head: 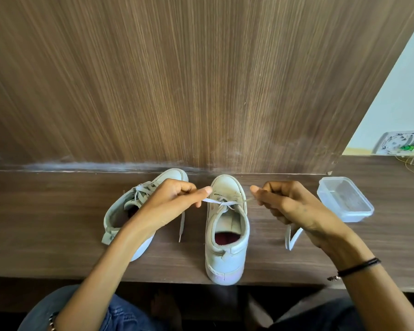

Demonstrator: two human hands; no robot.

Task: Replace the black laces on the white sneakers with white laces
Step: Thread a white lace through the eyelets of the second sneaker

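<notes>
While both ends of the white lace (pixel 215 201) run taut out of the top eyelets, the step in hand reads as snugging the lacing or starting the knot on the right sneaker (pixel 227 249). That shoe stands upright on the counter (pixel 46 223), heel at the near edge, toe toward the far wall panel.

Left hand (pixel 175 201): grip closed, thumb and forefinger pinching the left strand, its tail hanging down to the counter.
Right hand (pixel 289 206): grip closed round the right strand, its tail looping out below the palm.
Left sneaker (pixel 120 216): tilted on its side just to the left, already carrying a white lace. No black lace in view.
Clear plastic tub (pixel 344 199): to the right, apart from the shoe.

Judgement: draw outward evenly with both hands so the crossing seats centred over the tongue; uneven tension would skew the tail lengths. The shoe is unanchored, so a hard pull may lift or tip it. Low, level pull advised.
</notes>
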